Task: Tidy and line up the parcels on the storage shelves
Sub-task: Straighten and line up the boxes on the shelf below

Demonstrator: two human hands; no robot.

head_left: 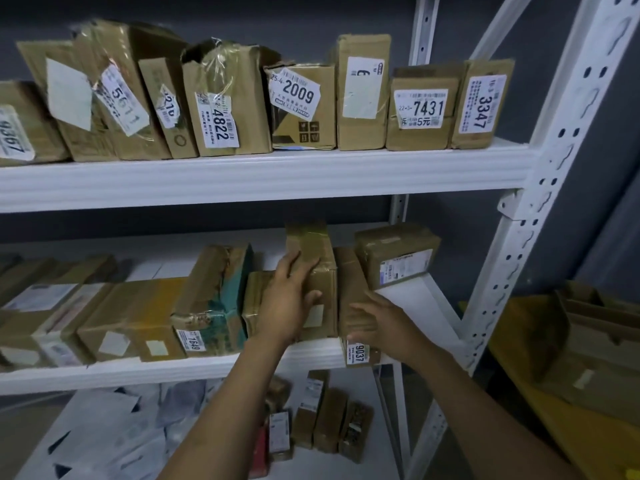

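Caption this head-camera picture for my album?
Left hand on a taped parcel, right hand at the 9037 parcel, on a white shelf.
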